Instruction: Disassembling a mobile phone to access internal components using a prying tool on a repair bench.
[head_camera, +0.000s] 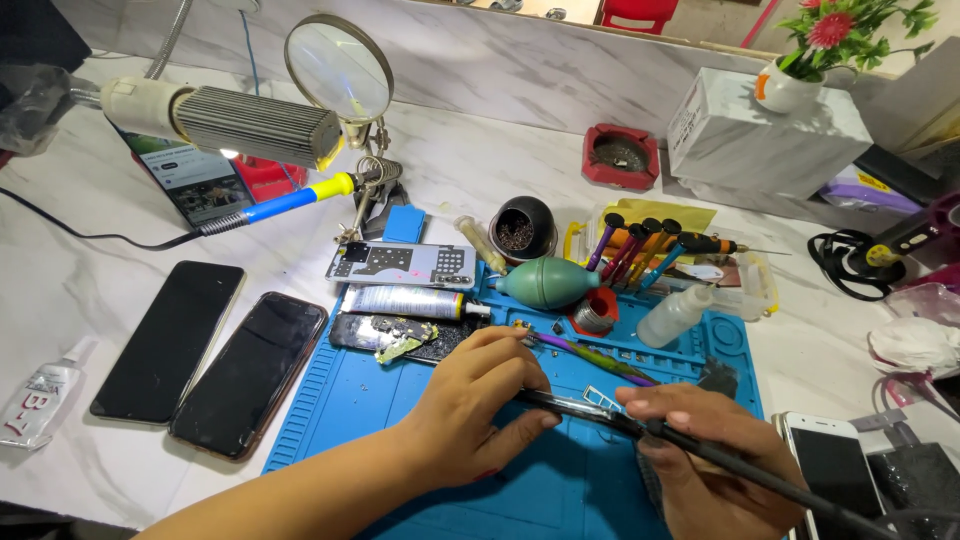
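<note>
Two hands worked over the blue mat (330, 410): the left hand (470, 400) gripped a phone (560, 403) on edge, the right hand (700, 450) grasped a black tool (760, 475) against it. Judging by this, edge work was underway. The next move likely needed a steady phone.

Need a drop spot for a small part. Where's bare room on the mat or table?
Free: the blue silicone mat near its left edge, between the copper-edged dark phone and the left hand; also the white marble table left of the black phone. Crowded: the mat's top edge around the teal rubber blower and the coloured screwdrivers.
</note>
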